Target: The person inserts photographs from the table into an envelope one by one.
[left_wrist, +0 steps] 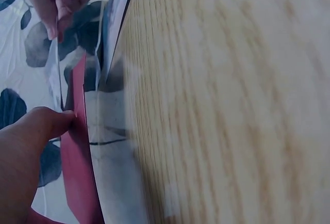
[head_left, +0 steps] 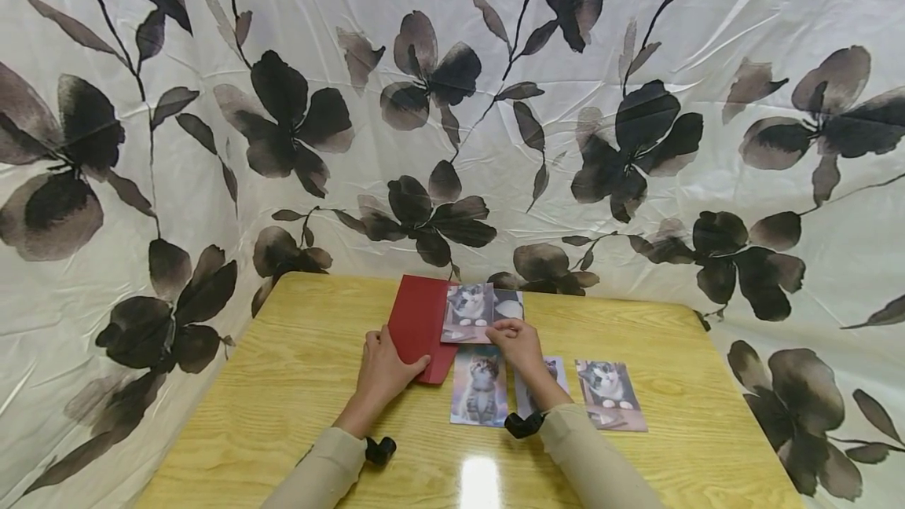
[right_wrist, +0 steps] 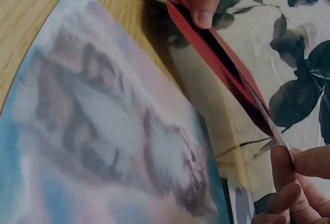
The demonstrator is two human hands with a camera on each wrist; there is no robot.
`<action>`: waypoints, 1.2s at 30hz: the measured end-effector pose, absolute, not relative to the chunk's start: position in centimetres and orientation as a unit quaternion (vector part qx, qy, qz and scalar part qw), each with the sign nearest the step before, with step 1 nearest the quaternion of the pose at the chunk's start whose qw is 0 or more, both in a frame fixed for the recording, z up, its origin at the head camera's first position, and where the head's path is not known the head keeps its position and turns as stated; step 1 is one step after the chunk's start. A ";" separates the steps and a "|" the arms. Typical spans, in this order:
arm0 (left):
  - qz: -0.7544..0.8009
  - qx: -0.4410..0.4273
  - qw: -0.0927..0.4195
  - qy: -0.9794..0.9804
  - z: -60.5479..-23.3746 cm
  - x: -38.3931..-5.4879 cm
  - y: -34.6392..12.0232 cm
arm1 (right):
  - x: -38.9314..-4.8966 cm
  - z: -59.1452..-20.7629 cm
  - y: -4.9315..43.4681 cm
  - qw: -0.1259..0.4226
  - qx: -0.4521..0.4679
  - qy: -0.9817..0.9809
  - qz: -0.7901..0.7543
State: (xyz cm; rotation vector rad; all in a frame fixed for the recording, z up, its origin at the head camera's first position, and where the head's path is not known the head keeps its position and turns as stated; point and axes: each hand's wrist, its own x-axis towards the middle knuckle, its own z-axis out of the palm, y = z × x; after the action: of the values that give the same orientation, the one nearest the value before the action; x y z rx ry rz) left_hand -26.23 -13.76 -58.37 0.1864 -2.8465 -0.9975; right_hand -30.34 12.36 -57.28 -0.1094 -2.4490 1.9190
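Left hand (head_left: pixel 382 360): gripping red envelope (head_left: pixel 412 320). Right hand (head_left: pixel 522 346): pinching cat picture (head_left: pixel 468 307), left of its fingertips (right_wrist: pixel 281 161). Possible fault: picture creases, cause misaligned edge catching envelope.

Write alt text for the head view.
A person's left hand holds a red envelope over a wooden table while the right hand pinches a cat picture at the envelope's right edge. Three more pictures lie nearer the person.

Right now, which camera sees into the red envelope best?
The right wrist view: the red envelope gapes there, a dark gap between its sides. The head view shows its broad face, gripped by the left hand; the left wrist view shows it nearly edge-on, with no clear look inside.
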 end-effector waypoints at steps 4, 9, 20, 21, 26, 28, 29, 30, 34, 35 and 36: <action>-0.327 0.056 0.066 -0.941 -58.5 -26.3 -13.8 | -30.5 -57.4 12.1 0.006 -0.043 -0.785 0.618; -0.325 0.053 0.067 -0.942 -58.5 -26.2 -13.7 | -30.7 -57.5 11.5 0.004 -0.040 -0.788 0.614; -0.337 0.062 0.064 -0.937 -58.0 -26.1 -13.5 | -30.6 -57.1 10.4 0.019 -0.019 -0.790 0.613; -0.338 0.063 0.064 -0.937 -58.0 -26.1 -13.5 | -30.7 -57.1 10.4 0.023 -0.017 -0.791 0.611; -0.337 0.064 0.065 -0.937 -57.8 -26.1 -13.4 | -30.9 -57.2 10.3 0.031 -0.008 -0.802 0.597; -0.336 0.063 0.067 -0.937 -57.8 -26.1 -13.5 | -30.9 -57.2 10.2 0.029 -0.005 -0.803 0.595; -0.336 0.063 0.067 -0.937 -57.8 -26.0 -13.5 | -30.8 -57.2 10.1 0.028 -0.003 -0.805 0.593; -0.335 0.062 0.068 -0.938 -57.9 -26.0 -13.5 | -30.8 -57.2 10.0 0.027 -0.002 -0.805 0.592; -0.334 0.059 0.068 -0.938 -58.1 -25.9 -13.6 | -30.7 -57.1 9.6 0.026 -0.003 -0.805 0.593; -0.334 0.059 0.067 -0.938 -58.1 -25.8 -13.6 | -30.7 -57.1 9.5 0.028 -0.002 -0.806 0.592; -0.334 0.059 0.066 -0.938 -58.1 -25.8 -13.6 | -30.7 -57.1 9.4 0.028 -0.002 -0.805 0.592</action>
State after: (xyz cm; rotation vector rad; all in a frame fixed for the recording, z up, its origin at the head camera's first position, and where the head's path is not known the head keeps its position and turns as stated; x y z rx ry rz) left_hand -25.82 -13.58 -58.12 0.1787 -2.8302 -1.0064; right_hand -30.68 9.44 -57.08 -0.0053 -2.4858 1.8268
